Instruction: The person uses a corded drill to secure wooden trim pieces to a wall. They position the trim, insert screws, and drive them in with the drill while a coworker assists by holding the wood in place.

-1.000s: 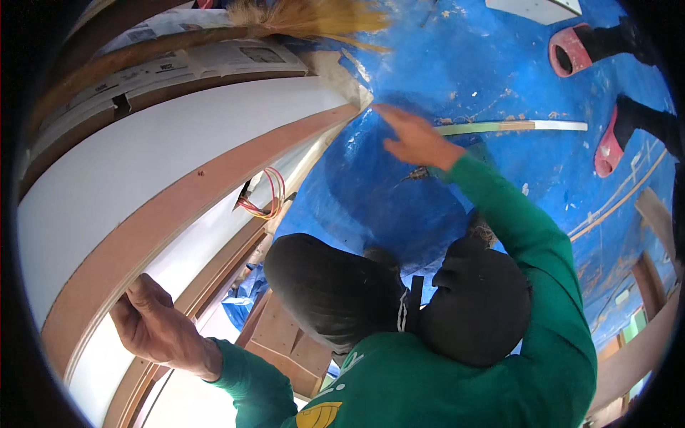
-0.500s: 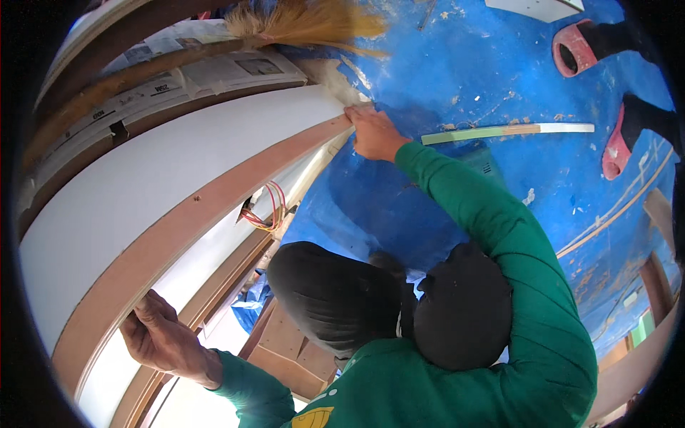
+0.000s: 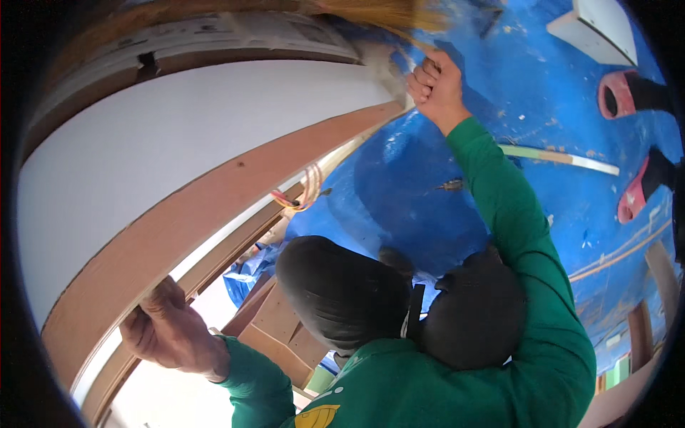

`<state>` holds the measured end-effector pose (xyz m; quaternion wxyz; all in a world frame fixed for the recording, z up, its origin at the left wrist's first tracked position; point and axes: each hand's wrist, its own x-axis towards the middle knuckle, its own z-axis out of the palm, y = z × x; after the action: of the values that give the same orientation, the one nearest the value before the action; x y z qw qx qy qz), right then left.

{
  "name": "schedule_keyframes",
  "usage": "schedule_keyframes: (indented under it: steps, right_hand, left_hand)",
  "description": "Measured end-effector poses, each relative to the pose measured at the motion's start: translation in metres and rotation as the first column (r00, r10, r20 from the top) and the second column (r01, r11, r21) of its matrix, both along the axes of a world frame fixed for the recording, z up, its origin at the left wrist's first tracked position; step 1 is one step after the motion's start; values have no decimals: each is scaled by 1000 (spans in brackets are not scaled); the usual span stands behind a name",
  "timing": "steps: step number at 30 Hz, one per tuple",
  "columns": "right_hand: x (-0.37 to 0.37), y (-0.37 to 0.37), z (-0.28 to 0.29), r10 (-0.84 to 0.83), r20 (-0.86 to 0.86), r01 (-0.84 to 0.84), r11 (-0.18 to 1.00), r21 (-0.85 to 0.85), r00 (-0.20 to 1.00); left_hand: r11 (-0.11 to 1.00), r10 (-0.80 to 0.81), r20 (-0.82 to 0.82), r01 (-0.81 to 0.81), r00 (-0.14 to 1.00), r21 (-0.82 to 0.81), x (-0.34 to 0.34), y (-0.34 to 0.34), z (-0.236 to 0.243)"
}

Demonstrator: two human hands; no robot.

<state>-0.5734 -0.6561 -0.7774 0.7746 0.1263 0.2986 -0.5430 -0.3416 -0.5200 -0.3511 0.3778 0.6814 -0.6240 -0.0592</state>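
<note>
My left hand is closed around the lower edge of a long board with a reddish-brown strip along a white panel, at the left. My right hand is raised at the top, just beyond the board's far end, with curled fingers closed on the tips of the straw broom bristles. Loops of red and yellow wires hang out below the board. A small metal tool lies on the blue sheet between my arm and the wires.
Another person's feet in pink slippers are at the right. A white box sits at the top right. A pale strip and wood offcuts lie on the sheet. Wooden pieces are below my knees.
My right hand has moved up from the board's far end to the bristles. The board's far end sits slightly further right and its near side higher in view; my left hand still grips it.
</note>
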Motion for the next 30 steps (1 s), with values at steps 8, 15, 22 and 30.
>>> schedule_keyframes:
  steps: [8, 15, 22, 30]
  right_hand:
    - [17, -7, -8, 136, -25, -136, 991, 16, 990]
    - [40, 1, -23, 107, 14, -107, 994, 30, 994]
    - [31, 1, -23, 230, 22, -230, 973, -14, 973]
    - [8, 58, -21, -116, -989, -891, 435, -130, 88]
  left_hand:
    - [963, 192, 8, -187, 981, -193, 7, 8, -11]
    - [957, 219, -1, -215, 976, -193, 13, 13, -11]
    - [955, 232, -28, -233, 972, -184, 12, 11, -11]
    - [956, 193, -305, -249, 933, -155, 41, 27, -13]
